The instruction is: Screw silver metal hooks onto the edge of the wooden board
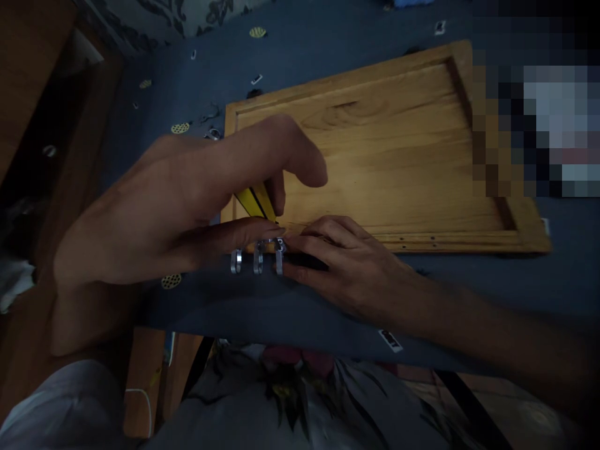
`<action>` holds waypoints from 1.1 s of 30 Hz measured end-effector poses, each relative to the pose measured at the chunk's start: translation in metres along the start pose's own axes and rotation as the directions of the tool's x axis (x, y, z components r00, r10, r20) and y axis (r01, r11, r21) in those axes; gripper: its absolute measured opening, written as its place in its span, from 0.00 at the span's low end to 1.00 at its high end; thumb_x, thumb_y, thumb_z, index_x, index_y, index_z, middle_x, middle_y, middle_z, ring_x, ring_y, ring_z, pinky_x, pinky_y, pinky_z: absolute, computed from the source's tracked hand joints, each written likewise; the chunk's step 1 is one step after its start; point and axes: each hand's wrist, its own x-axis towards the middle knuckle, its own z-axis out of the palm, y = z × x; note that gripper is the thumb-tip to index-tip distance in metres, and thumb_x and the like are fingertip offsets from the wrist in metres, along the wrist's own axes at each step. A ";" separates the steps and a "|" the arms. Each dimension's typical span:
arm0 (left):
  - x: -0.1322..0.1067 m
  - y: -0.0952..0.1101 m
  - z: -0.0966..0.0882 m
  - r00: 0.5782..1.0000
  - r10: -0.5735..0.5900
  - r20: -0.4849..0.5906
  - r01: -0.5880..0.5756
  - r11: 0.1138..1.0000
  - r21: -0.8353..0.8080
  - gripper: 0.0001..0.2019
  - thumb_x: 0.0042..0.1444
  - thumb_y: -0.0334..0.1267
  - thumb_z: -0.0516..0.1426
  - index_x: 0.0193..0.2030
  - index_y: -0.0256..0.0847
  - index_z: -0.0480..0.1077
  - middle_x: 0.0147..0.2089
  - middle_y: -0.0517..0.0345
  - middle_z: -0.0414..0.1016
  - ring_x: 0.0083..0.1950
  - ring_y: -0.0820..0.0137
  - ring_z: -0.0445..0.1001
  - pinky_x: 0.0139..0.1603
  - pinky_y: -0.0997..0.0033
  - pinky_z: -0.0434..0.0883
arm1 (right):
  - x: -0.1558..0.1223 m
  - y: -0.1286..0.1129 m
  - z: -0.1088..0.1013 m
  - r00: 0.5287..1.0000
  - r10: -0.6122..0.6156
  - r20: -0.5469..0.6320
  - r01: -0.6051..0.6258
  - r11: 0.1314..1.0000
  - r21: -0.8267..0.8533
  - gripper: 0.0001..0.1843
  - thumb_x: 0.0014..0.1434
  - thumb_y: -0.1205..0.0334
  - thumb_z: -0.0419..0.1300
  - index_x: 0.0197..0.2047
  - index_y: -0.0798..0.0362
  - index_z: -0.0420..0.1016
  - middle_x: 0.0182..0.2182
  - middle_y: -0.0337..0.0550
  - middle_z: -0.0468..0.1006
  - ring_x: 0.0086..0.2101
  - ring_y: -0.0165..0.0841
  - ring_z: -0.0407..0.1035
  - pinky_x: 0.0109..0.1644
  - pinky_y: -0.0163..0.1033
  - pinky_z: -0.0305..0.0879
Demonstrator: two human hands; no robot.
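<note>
A wooden cabinet door panel [398,144] lies flat on a dark blue cloth. Close to the camera, my left hand [187,200] is curled around a yellow and black tool [255,201], whose tip points down at the panel's near left edge. My right hand [337,262] rests at that same edge, its fingers closed on a dark strip carrying three silver metal hooks [257,259] that hang over the cloth. The two hands' fingertips nearly touch above the hooks.
The blue cloth [300,56] is scattered with small round yellow perforated discs [180,128], small metal bits and white tags. A dark wooden floor lies to the left. A blurred patch covers the upper right. Patterned fabric lies below the table edge.
</note>
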 end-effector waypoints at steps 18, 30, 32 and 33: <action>0.009 0.007 0.054 0.947 -0.218 -0.234 0.081 0.870 -0.487 0.14 0.72 0.47 0.54 0.58 0.44 0.72 0.29 0.64 0.67 0.30 0.70 0.77 0.30 0.69 0.74 | -0.002 -0.003 0.005 0.999 0.036 0.000 -0.036 0.997 0.064 0.11 0.71 0.63 0.57 0.48 0.49 0.83 0.51 0.48 0.81 0.50 0.42 0.71 0.55 0.51 0.72; 0.027 0.029 0.054 0.860 -0.462 -0.217 0.127 0.605 -0.786 0.30 0.69 0.62 0.50 0.23 0.43 0.66 0.16 0.65 0.60 0.15 0.77 0.54 0.18 0.70 0.56 | -0.002 0.001 0.004 0.999 0.003 -0.049 0.003 0.994 0.109 0.15 0.74 0.64 0.52 0.48 0.51 0.82 0.47 0.47 0.81 0.48 0.40 0.69 0.53 0.48 0.69; 0.029 0.029 0.053 0.866 -0.459 -0.197 0.147 0.611 -0.778 0.31 0.67 0.65 0.50 0.21 0.44 0.63 0.14 0.65 0.58 0.13 0.77 0.53 0.17 0.70 0.54 | -0.002 0.001 0.004 0.999 0.007 -0.049 -0.002 0.994 0.110 0.16 0.74 0.64 0.51 0.47 0.51 0.82 0.46 0.47 0.81 0.47 0.40 0.69 0.53 0.48 0.68; 0.029 0.027 0.053 0.875 -0.442 -0.200 0.137 0.621 -0.772 0.31 0.66 0.66 0.51 0.22 0.44 0.64 0.15 0.64 0.59 0.14 0.76 0.55 0.18 0.69 0.55 | -0.002 0.001 0.004 0.999 0.008 -0.047 -0.003 0.994 0.110 0.16 0.74 0.64 0.51 0.47 0.50 0.82 0.45 0.46 0.81 0.47 0.40 0.69 0.53 0.48 0.68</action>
